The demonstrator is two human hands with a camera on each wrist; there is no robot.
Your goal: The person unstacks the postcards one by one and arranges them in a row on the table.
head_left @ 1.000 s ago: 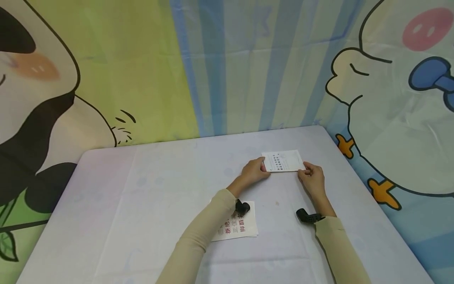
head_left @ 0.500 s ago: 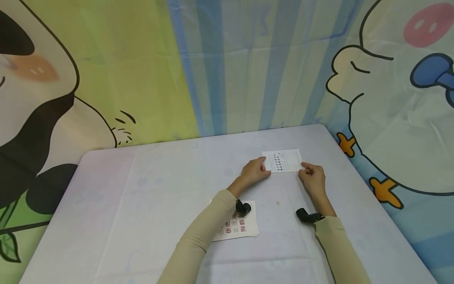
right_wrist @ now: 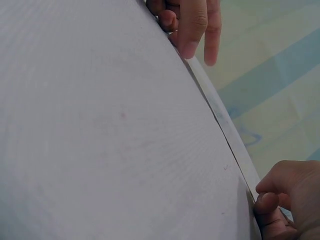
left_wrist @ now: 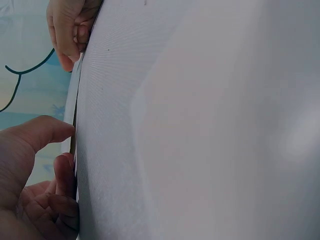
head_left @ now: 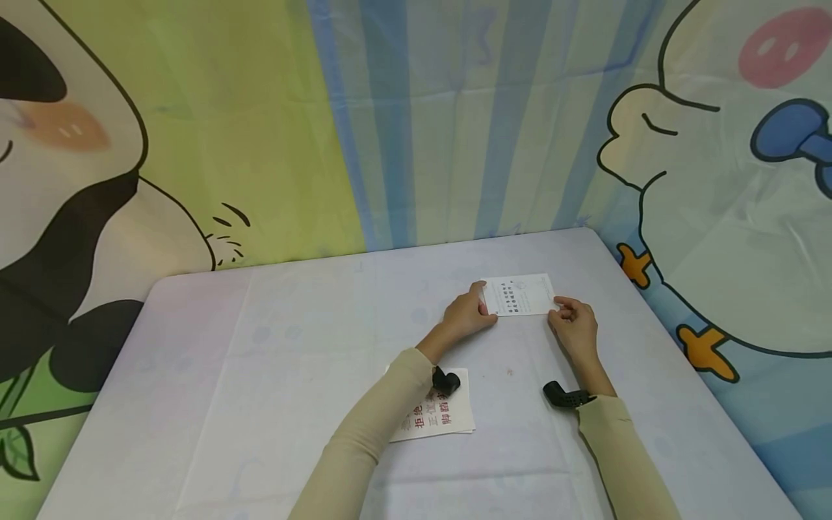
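A white printed card (head_left: 522,295) lies toward the far right of the table, its dark text running sideways. My left hand (head_left: 464,315) is at the card's left end, thumb at the near corner, index finger reaching along to the far corner, other fingers curled at the edge. At the right end, my right hand (head_left: 575,328) pinches the near corner between thumb and fingers. In the left wrist view, the left thumb (left_wrist: 55,131) meets the card's edge. The right wrist view shows the right hand (right_wrist: 290,200) at that edge, with the card seen nearly edge-on.
White papers (head_left: 434,415) with red and grey characters lie nearer the front, partly under my left forearm. A pale cloth covers the table (head_left: 292,404). Behind it hangs a cartoon-printed curtain (head_left: 442,144). Black wrist cameras (head_left: 564,396) sit on both wrists.
My left index finger has risen slightly and straightened toward the card's far corner. The card and my right hand stay almost where they were.
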